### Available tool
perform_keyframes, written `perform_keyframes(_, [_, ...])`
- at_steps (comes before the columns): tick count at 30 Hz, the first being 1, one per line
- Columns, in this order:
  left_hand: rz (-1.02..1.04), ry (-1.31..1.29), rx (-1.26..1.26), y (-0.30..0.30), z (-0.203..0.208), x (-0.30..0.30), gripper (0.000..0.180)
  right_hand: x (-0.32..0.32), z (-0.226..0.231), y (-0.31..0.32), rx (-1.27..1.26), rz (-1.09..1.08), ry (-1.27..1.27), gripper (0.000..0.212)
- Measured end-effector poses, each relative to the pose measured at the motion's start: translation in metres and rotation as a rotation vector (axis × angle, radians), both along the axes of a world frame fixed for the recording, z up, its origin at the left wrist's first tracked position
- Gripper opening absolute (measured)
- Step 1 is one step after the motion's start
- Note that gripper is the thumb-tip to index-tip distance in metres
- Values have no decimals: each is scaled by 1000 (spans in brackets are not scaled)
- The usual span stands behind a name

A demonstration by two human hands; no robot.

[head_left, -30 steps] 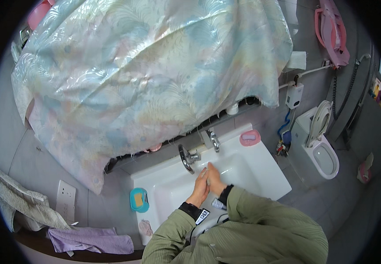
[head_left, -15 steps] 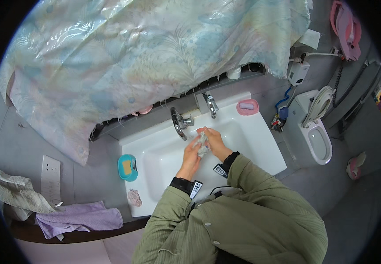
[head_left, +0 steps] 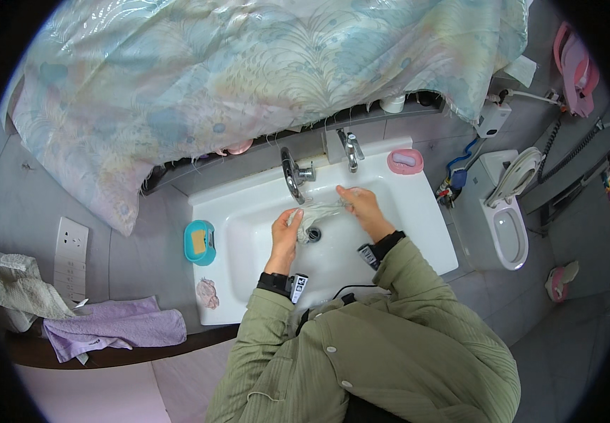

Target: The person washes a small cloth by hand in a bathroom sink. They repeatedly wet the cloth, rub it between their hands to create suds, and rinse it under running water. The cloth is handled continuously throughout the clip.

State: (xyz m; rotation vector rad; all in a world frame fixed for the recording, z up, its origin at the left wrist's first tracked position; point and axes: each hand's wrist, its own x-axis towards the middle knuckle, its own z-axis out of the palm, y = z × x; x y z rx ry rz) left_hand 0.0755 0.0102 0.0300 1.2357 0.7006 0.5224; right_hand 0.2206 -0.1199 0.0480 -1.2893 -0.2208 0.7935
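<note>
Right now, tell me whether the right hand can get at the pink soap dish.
Probably yes: the pink soap dish sits uncovered on the sink with nothing in between, though the right hand would likely need to release the pale cloth.

"What is the person wearing?"
"An olive-green jacket (head_left: 425, 338) with fine ribbing, long sleeves (head_left: 257, 338) and pale round buttons (head_left: 330, 349) down the front."
"And at the wrists?"
"Black bands (head_left: 274, 282), each bearing a small oblong tag (head_left: 299, 287) marked in black and white."
"Any cable?"
"One thin black cable (head_left: 353, 286), curving near the jacket's front."
</note>
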Motion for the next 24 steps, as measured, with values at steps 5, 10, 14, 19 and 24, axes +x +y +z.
perform_keyframes(5, [44, -11, -229, -28, -11, 21, 36, -51, -7, 30, 7, -108, -897, 32])
perform_keyframes(10, [-139, 181, -351, -41, -4, 24, 30, -56, -14, 36, -274, -126, -762, 37])
perform_keyframes(14, [-36, -335, -608, -37, -3, 24, 26, -56, -9, 38, -50, -224, -1025, 36])
perform_keyframes(19, [-140, 84, -298, -42, -7, 22, 26, -46, 5, 42, -350, -257, -842, 40])
perform_keyframes(24, [19, -12, -511, -42, 3, 22, 28, -59, 1, 40, -139, 61, -1029, 45])
